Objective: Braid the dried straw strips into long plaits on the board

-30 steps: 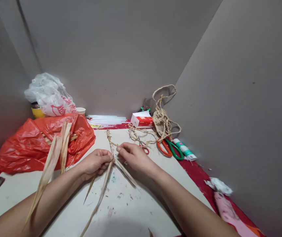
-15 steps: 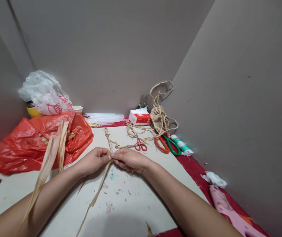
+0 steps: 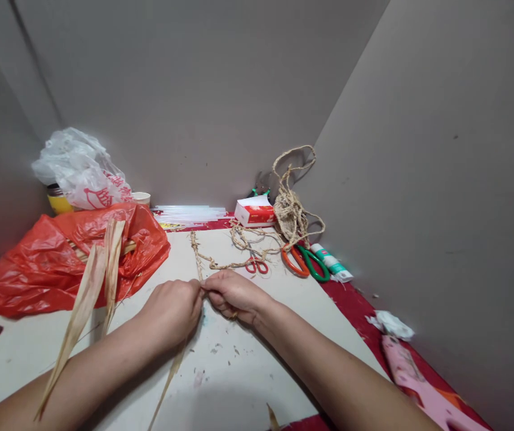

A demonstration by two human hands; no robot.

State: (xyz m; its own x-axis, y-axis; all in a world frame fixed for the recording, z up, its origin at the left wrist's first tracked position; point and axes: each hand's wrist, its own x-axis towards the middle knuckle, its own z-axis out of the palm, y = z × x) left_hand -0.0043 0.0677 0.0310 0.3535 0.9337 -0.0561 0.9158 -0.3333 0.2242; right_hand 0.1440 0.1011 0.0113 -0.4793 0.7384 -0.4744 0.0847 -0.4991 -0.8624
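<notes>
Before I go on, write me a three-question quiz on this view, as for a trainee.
1. True or false: the left hand and right hand meet at the braided fibre cord.
2. Fill in: dried leaf strips hang in front of the ___ plastic bag.
3. Which is nearest the right hand: (a) white cup, (b) red-handled scissors, (c) white-and-green tube?

Key: 1 true; 2 red; 3 b.

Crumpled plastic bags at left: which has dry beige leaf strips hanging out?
The glossy red plastic bag: beige leaf strips hang from it; the translucent white plastic bag behind shows none.
</notes>
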